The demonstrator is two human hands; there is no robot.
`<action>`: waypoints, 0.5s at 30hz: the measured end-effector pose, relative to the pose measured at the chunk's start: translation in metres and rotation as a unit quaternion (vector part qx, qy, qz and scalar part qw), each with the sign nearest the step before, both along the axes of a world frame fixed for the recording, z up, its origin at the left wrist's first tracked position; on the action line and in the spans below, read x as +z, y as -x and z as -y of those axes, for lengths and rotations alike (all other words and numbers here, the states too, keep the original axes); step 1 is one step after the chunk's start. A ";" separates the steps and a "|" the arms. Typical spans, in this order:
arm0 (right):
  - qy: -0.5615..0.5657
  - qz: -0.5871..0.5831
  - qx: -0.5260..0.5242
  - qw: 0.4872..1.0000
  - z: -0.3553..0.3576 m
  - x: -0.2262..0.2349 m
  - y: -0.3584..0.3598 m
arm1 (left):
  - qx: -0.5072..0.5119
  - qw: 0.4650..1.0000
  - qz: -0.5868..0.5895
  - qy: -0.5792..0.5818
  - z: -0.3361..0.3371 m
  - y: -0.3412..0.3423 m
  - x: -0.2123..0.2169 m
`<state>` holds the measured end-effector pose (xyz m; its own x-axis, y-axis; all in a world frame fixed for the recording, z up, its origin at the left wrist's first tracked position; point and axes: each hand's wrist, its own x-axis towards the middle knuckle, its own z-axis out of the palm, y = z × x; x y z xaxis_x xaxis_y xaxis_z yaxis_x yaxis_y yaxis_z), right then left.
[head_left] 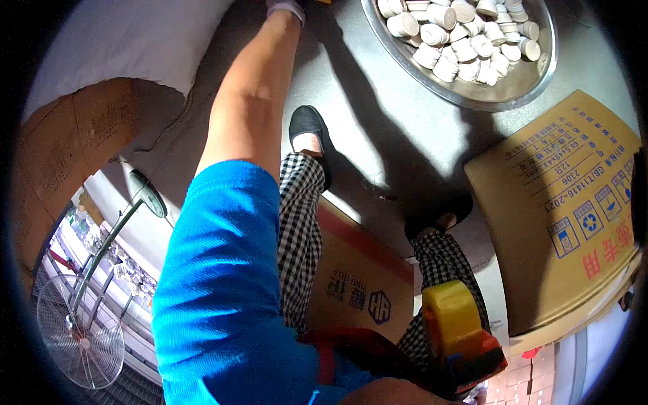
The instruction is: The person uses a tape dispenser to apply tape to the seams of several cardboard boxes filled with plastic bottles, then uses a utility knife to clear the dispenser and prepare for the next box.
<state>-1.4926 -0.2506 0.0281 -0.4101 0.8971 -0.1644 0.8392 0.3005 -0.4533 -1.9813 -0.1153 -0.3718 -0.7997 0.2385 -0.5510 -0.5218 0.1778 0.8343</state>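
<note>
My left arm in a blue sleeve stretches up to the top edge of the head view. At the end of it, only the wrist side of my left hand (286, 9) shows, in a pale glove. Its fingers are cut off by the edge, so what it holds, if anything, is hidden. A bit of something yellow shows close beside it. At the lower right, a tape dispenser (466, 341) with a wide yellow roll sits in front of my right leg. Its lower end is hidden, and my right hand does not show.
A steel basin (466, 102) of small whitish ridged cylinders stands at the top right. Below it is a printed cardboard box (526, 196). Another flat carton (364, 270) lies between my legs. At left are a brown carton (81, 115) under white sheeting and a wire-caged fan (81, 337).
</note>
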 end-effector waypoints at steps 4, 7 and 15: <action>0.012 -0.035 -0.011 0.999 0.006 0.004 -0.001 | -0.058 0.997 0.010 -0.046 0.013 -0.003 0.036; 0.026 -0.131 -0.047 0.990 0.030 0.012 -0.010 | -0.214 0.963 0.126 -0.107 0.052 -0.031 0.116; 0.164 -0.555 -0.037 0.814 0.124 0.129 -0.027 | -0.595 0.800 0.059 -0.055 0.268 -0.146 0.547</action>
